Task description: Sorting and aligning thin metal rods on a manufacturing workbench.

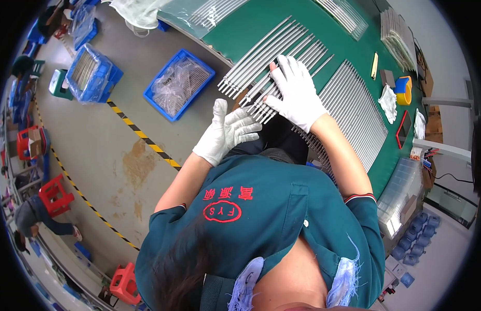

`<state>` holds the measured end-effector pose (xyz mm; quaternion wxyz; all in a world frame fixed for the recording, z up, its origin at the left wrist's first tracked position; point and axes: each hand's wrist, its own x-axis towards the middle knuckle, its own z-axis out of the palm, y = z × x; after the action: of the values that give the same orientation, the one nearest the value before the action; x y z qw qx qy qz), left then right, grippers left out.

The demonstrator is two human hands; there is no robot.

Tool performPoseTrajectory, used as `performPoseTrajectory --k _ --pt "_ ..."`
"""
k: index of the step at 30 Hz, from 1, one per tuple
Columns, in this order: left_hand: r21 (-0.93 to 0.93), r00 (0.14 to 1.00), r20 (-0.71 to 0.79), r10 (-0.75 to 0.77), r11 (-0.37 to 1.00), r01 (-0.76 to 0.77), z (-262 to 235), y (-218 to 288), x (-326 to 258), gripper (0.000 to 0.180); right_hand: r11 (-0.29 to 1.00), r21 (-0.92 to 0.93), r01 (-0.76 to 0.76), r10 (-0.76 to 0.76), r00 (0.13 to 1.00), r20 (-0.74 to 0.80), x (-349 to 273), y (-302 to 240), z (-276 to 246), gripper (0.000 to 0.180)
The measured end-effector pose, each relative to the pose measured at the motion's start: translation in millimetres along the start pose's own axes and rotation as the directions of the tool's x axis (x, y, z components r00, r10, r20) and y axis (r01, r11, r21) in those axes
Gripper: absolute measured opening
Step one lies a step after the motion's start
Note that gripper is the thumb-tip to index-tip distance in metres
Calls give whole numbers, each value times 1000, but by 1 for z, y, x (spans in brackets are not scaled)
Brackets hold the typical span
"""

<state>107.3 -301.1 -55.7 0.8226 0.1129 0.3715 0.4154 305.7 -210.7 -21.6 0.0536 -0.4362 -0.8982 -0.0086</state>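
Note:
My gloved left hand (225, 132) is held out beside the table edge, palm facing inward and thumb apart. Its fingertips reach the near ends of some thin silver metal rods (271, 57); whether they touch is hard to tell. Across the same rods lies my gloved right hand (297, 93), fingers spread over their tops, with bare tips showing on the thumb and a finger. These rods have stepped ends and jut out over the edge of the green table (232, 39). To the right, a dense row of similar rods (349, 111) lies side by side, partly behind my right forearm.
A blue crate (180, 85) of bagged rods stands on the floor at left, with another wrapped blue crate (90, 75) beyond. On the table are a yellow-and-blue tape roll (403, 90), a white glove (388, 103) and a red-framed item (403, 129). Red stools (56, 197) stand far left.

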Motion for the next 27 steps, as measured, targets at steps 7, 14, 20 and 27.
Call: performPoseTrajectory --k 7,14,20,27 --pt "203 982 -162 99 977 -65 8 -5 6 54 1000 4 -1 1 1000 6 -3 1 0 75" --pt "446 955 -163 249 882 -154 14 -8 17 19 1000 -10 5 -5 1000 15 -11 2 -2 75" --pt "431 972 -170 164 899 -77 8 -4 -1 19 984 76 163 -160 986 -33 -7 -14 -35 61" --pt "547 953 -7 302 799 -249 36 18 -32 29 864 146 482 -432 858 -279 -4 -4 -43 24"
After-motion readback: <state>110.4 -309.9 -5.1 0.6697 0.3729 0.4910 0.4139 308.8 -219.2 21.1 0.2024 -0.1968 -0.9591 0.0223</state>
